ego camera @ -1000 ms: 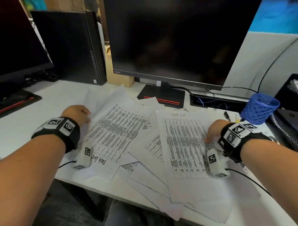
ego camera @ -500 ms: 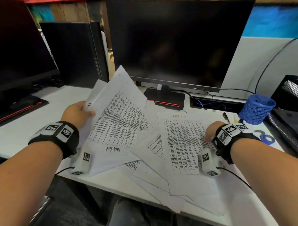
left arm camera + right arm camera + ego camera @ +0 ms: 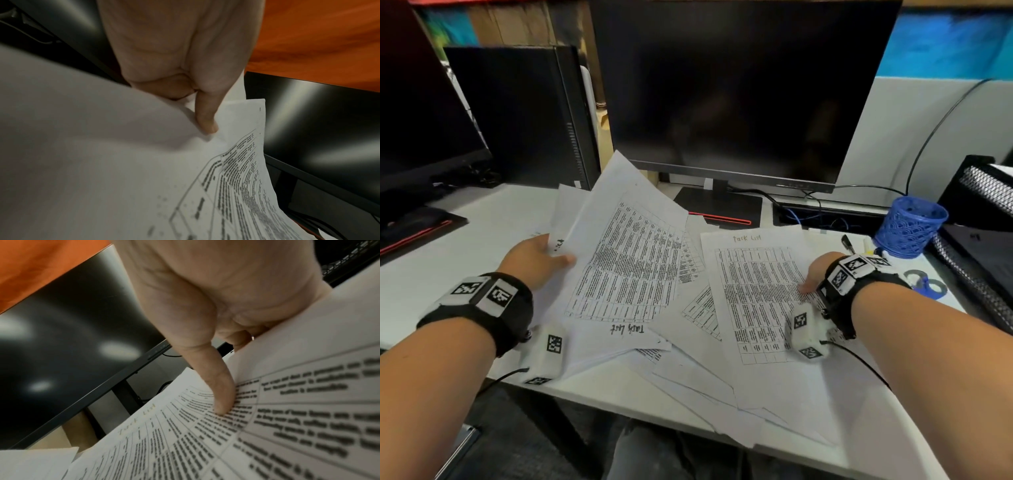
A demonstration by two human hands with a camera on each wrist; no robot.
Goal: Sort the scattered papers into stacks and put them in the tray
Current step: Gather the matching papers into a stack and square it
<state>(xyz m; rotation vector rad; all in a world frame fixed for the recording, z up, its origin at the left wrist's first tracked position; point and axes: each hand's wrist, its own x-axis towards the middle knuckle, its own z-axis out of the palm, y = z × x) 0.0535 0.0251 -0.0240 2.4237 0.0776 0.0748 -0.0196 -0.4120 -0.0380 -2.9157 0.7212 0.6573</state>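
Printed white sheets lie scattered and overlapping on the white desk (image 3: 448, 260). My left hand (image 3: 551, 255) grips a bunch of table-printed sheets (image 3: 626, 260) by their left edge, thumb on top and fingers hidden beneath; their far ends tilt up off the desk. The left wrist view shows the thumb (image 3: 205, 120) pressing those sheets (image 3: 236, 178). My right hand (image 3: 813, 277) pinches the right edge of a "Task List" sheet (image 3: 753, 298) that lies flat, with the thumb (image 3: 220, 394) on the print (image 3: 267, 426). More loose papers (image 3: 698, 380) overhang the near edge. A black mesh tray (image 3: 986, 192) stands at the far right.
A large dark monitor (image 3: 722, 92) stands behind the papers, with a black computer tower (image 3: 524, 116) and a second screen (image 3: 421, 120) to the left. A blue mesh pen cup (image 3: 909, 226), a pen (image 3: 847, 244) and a blue tape roll (image 3: 926, 282) sit by the tray.
My left hand has taken hold of the left bunch of sheets and raised their far ends off the desk. The right hand stays on the "Task List" sheet.
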